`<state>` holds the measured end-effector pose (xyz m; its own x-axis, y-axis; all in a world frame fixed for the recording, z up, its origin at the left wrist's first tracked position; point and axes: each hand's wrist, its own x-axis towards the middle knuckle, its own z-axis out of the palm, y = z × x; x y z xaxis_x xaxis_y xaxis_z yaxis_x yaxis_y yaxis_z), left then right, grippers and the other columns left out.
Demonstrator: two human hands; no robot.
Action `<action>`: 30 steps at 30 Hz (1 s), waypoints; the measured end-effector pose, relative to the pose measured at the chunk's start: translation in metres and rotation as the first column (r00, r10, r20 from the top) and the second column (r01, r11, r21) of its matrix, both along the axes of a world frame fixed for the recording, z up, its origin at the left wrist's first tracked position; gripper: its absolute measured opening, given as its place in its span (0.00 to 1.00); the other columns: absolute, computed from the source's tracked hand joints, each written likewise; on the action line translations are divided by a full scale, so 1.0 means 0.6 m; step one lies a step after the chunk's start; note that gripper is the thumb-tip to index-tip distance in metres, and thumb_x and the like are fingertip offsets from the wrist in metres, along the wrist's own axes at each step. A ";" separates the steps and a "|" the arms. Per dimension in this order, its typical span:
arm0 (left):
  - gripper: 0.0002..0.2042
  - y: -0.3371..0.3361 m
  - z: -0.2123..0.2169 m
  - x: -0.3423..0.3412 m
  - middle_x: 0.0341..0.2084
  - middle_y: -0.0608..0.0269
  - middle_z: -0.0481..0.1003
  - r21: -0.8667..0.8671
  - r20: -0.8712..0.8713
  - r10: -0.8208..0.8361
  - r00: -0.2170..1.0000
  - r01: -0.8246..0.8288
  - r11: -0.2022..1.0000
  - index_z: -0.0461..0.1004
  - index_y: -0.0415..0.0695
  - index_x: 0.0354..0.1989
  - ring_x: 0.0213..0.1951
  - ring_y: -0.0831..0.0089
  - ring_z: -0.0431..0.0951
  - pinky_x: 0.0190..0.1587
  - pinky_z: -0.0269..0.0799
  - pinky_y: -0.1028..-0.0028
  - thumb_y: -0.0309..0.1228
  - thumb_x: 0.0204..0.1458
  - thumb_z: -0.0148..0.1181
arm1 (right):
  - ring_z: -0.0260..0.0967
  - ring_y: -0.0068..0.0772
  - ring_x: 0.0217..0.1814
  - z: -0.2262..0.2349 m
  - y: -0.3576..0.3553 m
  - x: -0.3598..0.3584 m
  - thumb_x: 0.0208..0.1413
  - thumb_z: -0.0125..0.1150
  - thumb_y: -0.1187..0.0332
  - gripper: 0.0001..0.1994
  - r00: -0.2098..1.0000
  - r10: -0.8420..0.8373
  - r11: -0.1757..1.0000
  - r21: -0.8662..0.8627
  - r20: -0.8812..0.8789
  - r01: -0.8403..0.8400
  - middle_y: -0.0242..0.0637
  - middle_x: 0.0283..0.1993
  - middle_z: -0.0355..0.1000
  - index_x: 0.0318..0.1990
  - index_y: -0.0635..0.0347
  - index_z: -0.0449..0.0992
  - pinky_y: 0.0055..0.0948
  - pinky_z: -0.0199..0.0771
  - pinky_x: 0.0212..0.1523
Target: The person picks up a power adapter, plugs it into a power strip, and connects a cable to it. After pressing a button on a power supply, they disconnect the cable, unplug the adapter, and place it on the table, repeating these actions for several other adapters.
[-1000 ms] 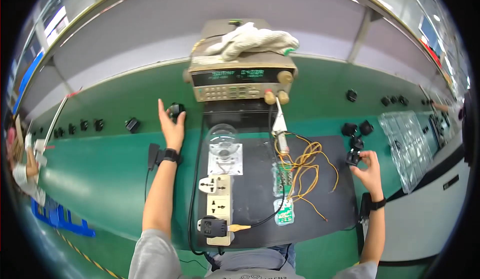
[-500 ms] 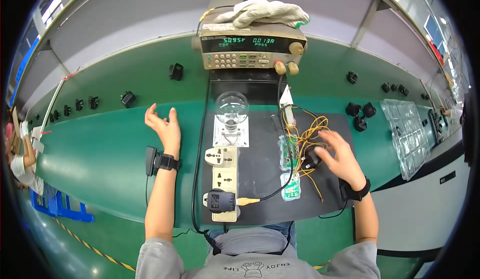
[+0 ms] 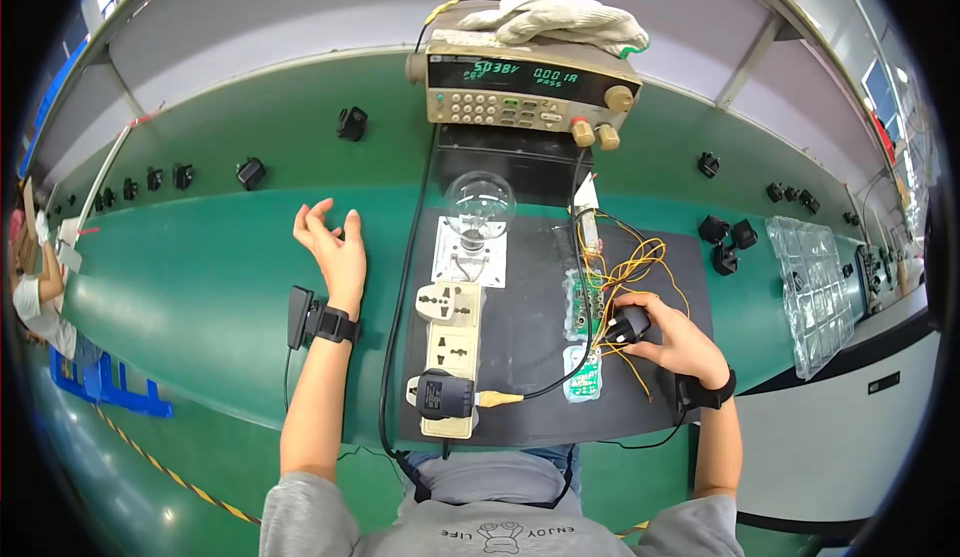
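Note:
My right hand [image 3: 680,342] is closed on a black plug adapter [image 3: 629,325], its thumb and fingers on either side and its pins toward the circuit boards. Beside it lie a green circuit board [image 3: 583,302], a second board [image 3: 582,375] and a tangle of yellow wires [image 3: 640,262]. My left hand [image 3: 335,247] is held over the green bench, fingers loosely apart with nothing in them. To its right is a cream power strip [image 3: 455,347]. Another black adapter [image 3: 443,397] is plugged into the strip's near end, with a yellow-ended cable [image 3: 500,399] running from it.
A glass bulb [image 3: 480,202] stands on a white base beyond the strip. Behind it is a bench meter [image 3: 530,87] with a lit display and a white glove [image 3: 560,17] on top. Several adapters [image 3: 722,257] and a clear blister tray [image 3: 808,297] lie at right. A co-worker [image 3: 45,297] is at far left.
My right hand has moved slightly down and left and its fingers have closed round the black adapter. The meter's readout differs. My left hand stays open; the view has shifted a little.

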<state>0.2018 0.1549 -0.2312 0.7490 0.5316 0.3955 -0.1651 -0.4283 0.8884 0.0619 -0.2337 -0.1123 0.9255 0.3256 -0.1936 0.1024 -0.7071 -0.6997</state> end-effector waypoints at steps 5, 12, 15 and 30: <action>0.18 -0.010 0.001 -0.019 0.57 0.51 0.49 0.003 0.050 -0.045 0.998 0.045 0.999 0.64 0.44 0.48 0.49 0.63 0.63 0.45 0.66 0.71 0.28 0.49 0.59 | 0.65 0.40 0.51 0.014 0.011 -0.008 0.33 0.74 0.72 0.32 0.906 -0.100 0.983 -0.101 0.411 0.155 0.39 0.47 0.69 0.51 0.61 0.68 0.30 0.63 0.51; 0.19 -0.014 0.008 -0.031 0.57 0.51 0.50 -0.012 -0.031 -0.039 0.999 0.039 0.999 0.63 0.42 0.49 0.51 0.63 0.64 0.45 0.70 0.72 0.28 0.49 0.60 | 0.66 0.36 0.35 0.066 0.205 0.040 0.36 0.73 0.68 0.32 0.834 0.300 0.952 -0.091 0.464 -0.292 0.40 0.38 0.69 0.52 0.63 0.68 0.27 0.67 0.35; 0.19 -0.017 0.013 -0.032 0.56 0.49 0.49 -0.132 0.007 -0.081 0.997 0.081 0.988 0.62 0.42 0.48 0.43 0.65 0.66 0.41 0.65 0.73 0.27 0.48 0.58 | 0.67 0.40 0.34 0.055 0.261 0.067 0.40 0.70 0.67 0.31 0.848 0.343 0.939 -0.169 0.405 -0.299 0.43 0.38 0.68 0.54 0.62 0.66 0.29 0.68 0.34; 0.20 -0.036 0.037 -0.033 0.52 0.36 0.51 -0.206 0.083 -0.144 0.986 0.158 0.966 0.60 0.37 0.44 0.54 0.40 0.56 0.57 0.56 0.57 0.26 0.44 0.58 | 0.68 0.47 0.38 0.047 0.336 0.068 0.41 0.67 0.72 0.31 0.774 0.464 0.815 -0.549 0.431 -0.183 0.46 0.41 0.70 0.57 0.61 0.67 0.36 0.69 0.38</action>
<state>0.1822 0.1334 -0.2087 0.8026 0.4914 0.3381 -0.2753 -0.1977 0.9408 0.1024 -0.0322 -0.0842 0.7738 0.6281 0.0813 0.6331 -0.7711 -0.0685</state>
